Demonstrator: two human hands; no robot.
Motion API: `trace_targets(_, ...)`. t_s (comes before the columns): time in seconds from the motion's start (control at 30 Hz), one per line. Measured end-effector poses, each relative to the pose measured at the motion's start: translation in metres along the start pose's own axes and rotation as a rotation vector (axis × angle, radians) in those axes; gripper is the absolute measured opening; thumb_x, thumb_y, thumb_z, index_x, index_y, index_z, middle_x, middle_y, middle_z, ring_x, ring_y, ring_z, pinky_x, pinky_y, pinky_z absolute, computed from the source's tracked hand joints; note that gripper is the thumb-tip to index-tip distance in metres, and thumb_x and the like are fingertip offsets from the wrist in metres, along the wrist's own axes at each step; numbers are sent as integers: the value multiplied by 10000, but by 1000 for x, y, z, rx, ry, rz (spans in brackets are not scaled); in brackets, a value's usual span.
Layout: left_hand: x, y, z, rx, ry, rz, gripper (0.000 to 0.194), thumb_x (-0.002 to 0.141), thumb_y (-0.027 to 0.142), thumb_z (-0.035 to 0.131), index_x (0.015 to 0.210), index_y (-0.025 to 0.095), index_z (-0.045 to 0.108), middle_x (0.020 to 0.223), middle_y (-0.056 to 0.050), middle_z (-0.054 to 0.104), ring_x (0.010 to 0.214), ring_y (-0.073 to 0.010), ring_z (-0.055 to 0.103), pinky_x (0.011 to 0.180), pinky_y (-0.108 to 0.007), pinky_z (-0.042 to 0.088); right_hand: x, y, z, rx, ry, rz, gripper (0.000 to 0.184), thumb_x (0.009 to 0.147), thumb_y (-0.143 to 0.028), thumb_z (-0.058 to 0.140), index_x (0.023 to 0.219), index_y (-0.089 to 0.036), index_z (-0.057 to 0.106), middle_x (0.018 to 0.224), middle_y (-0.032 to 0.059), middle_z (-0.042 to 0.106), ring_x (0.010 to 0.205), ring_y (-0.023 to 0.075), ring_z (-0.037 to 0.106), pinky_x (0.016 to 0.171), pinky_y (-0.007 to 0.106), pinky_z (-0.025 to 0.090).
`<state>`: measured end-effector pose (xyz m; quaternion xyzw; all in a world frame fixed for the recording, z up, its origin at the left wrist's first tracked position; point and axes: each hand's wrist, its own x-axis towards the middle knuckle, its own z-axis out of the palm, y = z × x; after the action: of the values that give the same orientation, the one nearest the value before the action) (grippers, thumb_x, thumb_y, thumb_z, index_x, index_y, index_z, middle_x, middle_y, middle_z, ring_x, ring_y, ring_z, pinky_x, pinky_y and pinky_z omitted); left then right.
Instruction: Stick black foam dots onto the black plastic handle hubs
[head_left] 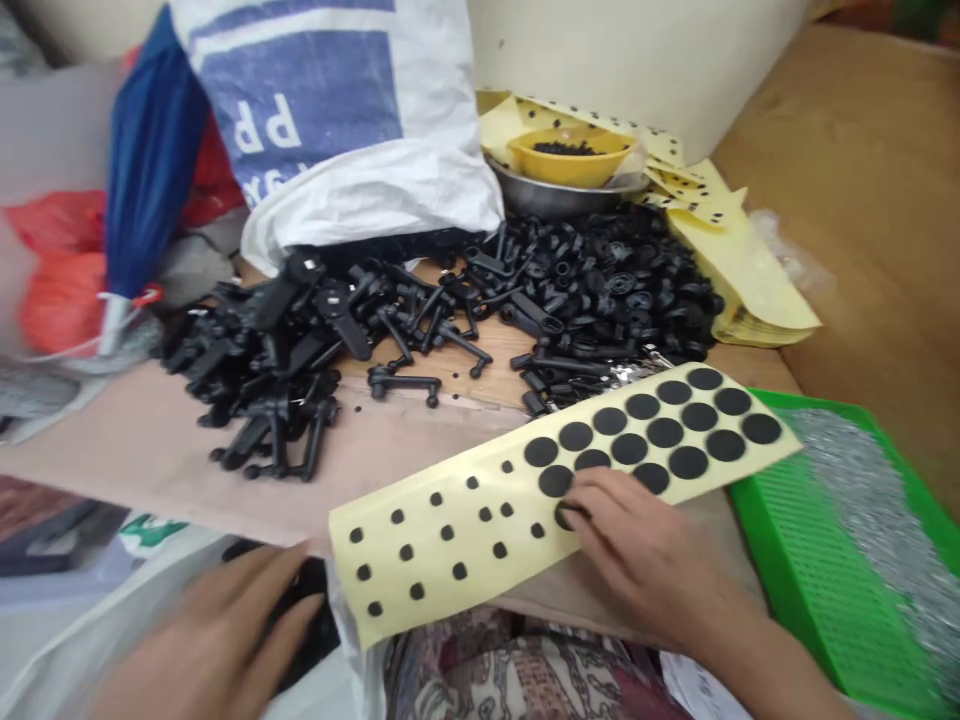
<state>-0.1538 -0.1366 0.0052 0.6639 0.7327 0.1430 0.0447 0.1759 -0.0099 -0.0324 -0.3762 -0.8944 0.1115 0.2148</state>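
While R grip [649, 550] pinches blk disc [566, 515] betw. fingertips [590, 500], L grip [206, 625] (blurry): can't tell.

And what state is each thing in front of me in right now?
Blue umbrella: folded.
White sack: standing, its print upside down.
Yellow bowl: holding small black pieces.
Green tray: holding silvery pieces.
Black parts: loosely heaped.
Yellow sheet: large discs rightward, only small dots leftward.
Right hand: pinching a black disc.
Left hand: blurred, at the plastic bag, grip unclear.
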Motion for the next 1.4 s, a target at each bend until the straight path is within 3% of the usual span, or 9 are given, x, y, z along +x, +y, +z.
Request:
trace_targets(0.03, 4, 23, 5, -2, 2, 140, 280, 871, 387, 533, 1072, 247, 671, 1068, -70, 698, 885, -245, 656, 788, -343, 519, -7, 8, 1, -114, 29, -19, 216, 934, -199, 389, 876, -151, 592, 911, 148, 636, 828, 269, 605, 720, 401, 494)
trace_targets(0.1, 17, 73, 20, -60, -157, 370, 235, 900, 259, 482, 1071, 216, 637, 1125, -81, 656, 986, -216, 614, 853, -319, 492, -19, 20, 5, -270, 72, -69, 247, 932, -220, 360, 906, -142, 593, 946, 186, 627, 833, 306, 592, 733, 450, 478)
trace_targets(0.17, 33, 114, 42, -75, -248, 480, 187, 907, 274, 485, 1031, 202, 605, 1133, -85, 605, 1010, -220, 562, 848, -337, 470, -28, 29, 14, -282, 41, -215, 247, 921, -191, 336, 886, -166, 580, 902, 174, 634, 858, 330, 589, 738, 468, 463)
trace_targets(0.27, 49, 141, 70, -35, -253, 625, 214, 942, 318, 426, 996, 175, 575, 1041, -84, 553, 957, -229, 519, 751, -359, 436, -34, 34, 27, -216, 35, -259, 201, 919, -212, 354, 894, -212, 553, 891, 152, 624, 889, 332, 590, 776, 470, 444)
trace_targets(0.4, 50, 145, 83, 29, -189, 632, 271, 972, 341, 366, 1064, 164, 551, 1059, -87, 527, 986, -239, 483, 752, -388, 402, -33, 24, 30, -156, 89, -90, 181, 948, -294, 365, 931, -200, 519, 921, 162, 582, 807, 294, 579, 734, 439, 472)
trace_targets(0.63, 61, 144, 97, 97, -171, 610, 303, 950, 350, 415, 1197, 206, 518, 1254, -111, 529, 1112, -286, 456, 860, -515, 399, -17, 10, 19, -68, 89, 108, 176, 905, -132, 409, 1039, -156, 521, 1036, 148, 571, 959, 269, 571, 806, 418, 511)
trace_targets(0.77, 64, 147, 101, 101, -182, 613, 328, 931, 357, 454, 1226, 234, 527, 1296, -111, 537, 1110, -299, 484, 838, -536, 429, -11, 8, 16, -97, 55, 153, 176, 856, -71, 405, 890, -171, 547, 974, 137, 589, 889, 275, 573, 742, 423, 520)
trace_targets(1.1, 66, 150, 98, 127, -175, 630, 368, 914, 369, 479, 1246, 229, 548, 1277, -140, 567, 1081, -323, 517, 796, -579, 472, -5, 8, 13, 5, 61, 212, 190, 830, -51, 393, 764, -206, 481, 900, 100, 556, 819, 238, 541, 707, 383, 500)
trace_targets(1.4, 63, 148, 97, 95, -131, 672, 288, 907, 318, 481, 1135, 180, 589, 1267, -158, 564, 1067, -334, 533, 796, -568, 487, -6, -1, 3, 296, -86, 252, 202, 842, -72, 425, 706, -221, 412, 786, 43, 573, 779, 208, 528, 678, 344, 476)
